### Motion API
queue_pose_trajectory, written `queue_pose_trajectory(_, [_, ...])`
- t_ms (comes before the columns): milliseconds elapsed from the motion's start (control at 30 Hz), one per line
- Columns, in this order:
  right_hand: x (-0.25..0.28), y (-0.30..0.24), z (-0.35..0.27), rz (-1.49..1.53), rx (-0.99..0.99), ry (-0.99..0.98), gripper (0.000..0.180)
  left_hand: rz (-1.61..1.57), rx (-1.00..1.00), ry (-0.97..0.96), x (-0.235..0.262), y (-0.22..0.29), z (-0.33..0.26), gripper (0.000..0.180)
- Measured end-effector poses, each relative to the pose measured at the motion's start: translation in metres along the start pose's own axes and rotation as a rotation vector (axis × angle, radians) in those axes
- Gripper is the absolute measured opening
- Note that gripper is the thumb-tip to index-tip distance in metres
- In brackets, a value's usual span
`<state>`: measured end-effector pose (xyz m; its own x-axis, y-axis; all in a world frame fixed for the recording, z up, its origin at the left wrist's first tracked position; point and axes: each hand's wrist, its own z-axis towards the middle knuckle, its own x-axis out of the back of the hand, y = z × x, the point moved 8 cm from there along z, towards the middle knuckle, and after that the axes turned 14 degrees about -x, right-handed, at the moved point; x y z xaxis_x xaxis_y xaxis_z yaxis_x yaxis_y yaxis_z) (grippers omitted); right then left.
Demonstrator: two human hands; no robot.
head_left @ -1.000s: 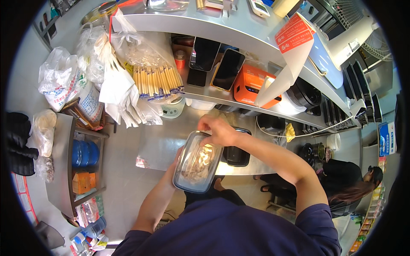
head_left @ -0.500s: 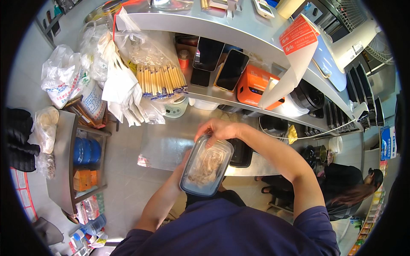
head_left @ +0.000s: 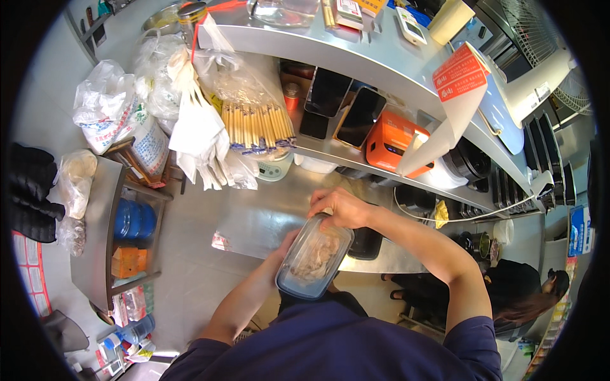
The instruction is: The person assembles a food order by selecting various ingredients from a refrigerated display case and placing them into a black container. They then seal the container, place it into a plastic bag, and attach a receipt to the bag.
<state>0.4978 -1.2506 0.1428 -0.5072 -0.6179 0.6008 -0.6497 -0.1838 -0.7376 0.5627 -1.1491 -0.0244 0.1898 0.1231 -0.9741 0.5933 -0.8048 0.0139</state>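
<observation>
A rectangular plastic food container (head_left: 314,260) with a dark body and a clear, cloudy lid is held tilted in front of my body. Pale brownish food shows through the lid; I cannot make out its kind. My left hand (head_left: 289,244) supports the container's left side, its fingers mostly hidden behind it. From the far end my right hand (head_left: 341,208) grips the container's rim, thumb on the lid and fingers bent over the edge. Just right of it, a black container (head_left: 366,242) sits on the steel counter (head_left: 248,219), partly covered by my right forearm.
Above the counter, a shelf holds phones (head_left: 360,116) and an orange label printer (head_left: 395,143). Bundled chopsticks (head_left: 257,125) and white bags (head_left: 198,127) hang at the left, over a kitchen scale (head_left: 275,167). A person in black (head_left: 508,286) is at the right.
The view has shifted, so the surroundings appear further right. Both hands keep hold of the container; the right hand's fingers look more bent at its far edge.
</observation>
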Motion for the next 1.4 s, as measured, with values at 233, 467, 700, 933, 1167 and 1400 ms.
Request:
queue_pose_trajectory(233, [-0.005,0.048,0.013,0.437,-0.352,-0.042,0.034,0.0,-0.062,-0.015,0.004,0.013,-0.006,0.053])
queue_pose_trajectory(467, [-0.038,0.092,0.005,0.696,-0.477,0.044,0.025,0.004,-0.117,-0.055,0.013,0.017,-0.006,0.053])
queue_pose_trajectory(700, [-0.011,0.044,0.014,0.357,-0.192,0.037,0.034,0.014,-0.13,-0.073,0.013,0.018,-0.002,0.053])
queue_pose_trajectory(933, [-0.015,0.018,0.029,-0.032,-0.057,-0.256,0.03,0.023,-0.115,-0.077,0.012,0.012,0.001,0.053])
queue_pose_trajectory(1167, [-0.011,0.032,0.025,0.031,-0.004,-0.156,0.028,0.01,-0.143,-0.072,0.019,0.023,-0.005,0.053])
queue_pose_trajectory(1400, [-0.011,0.09,0.004,-0.001,-0.466,0.211,0.052,0.008,-0.17,-0.062,0.027,0.044,-0.002,0.053])
